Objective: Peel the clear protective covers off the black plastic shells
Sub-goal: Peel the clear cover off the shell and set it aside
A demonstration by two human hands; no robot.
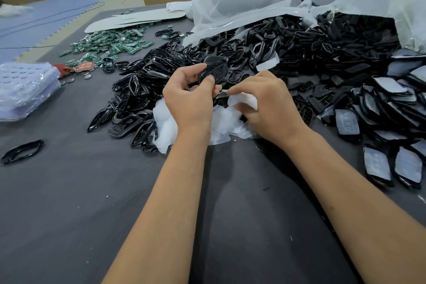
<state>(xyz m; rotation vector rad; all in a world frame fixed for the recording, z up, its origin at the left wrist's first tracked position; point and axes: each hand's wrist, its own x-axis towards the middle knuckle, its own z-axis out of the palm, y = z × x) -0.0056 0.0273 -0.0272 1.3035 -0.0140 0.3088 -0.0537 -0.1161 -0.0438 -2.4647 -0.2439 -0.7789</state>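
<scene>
the left hand grips a glossy black plastic shell between thumb and curled fingers, holding it up above the near edge of a big heap of black plastic frames and shells on the dark grey table. just to its right, the right hand pinches a crumpled clear protective cover in its curled fingers, clear of the shell. below both hands a loose mound of peeled clear covers lies on the table against the heap. to the right, a spread of black shells with covers still on lies flat. an open white plastic bag spills parts at the back. green circuit boards lie scattered at the far left, near a stack of clear blister trays. a single black frame lies apart at the left.
</scene>
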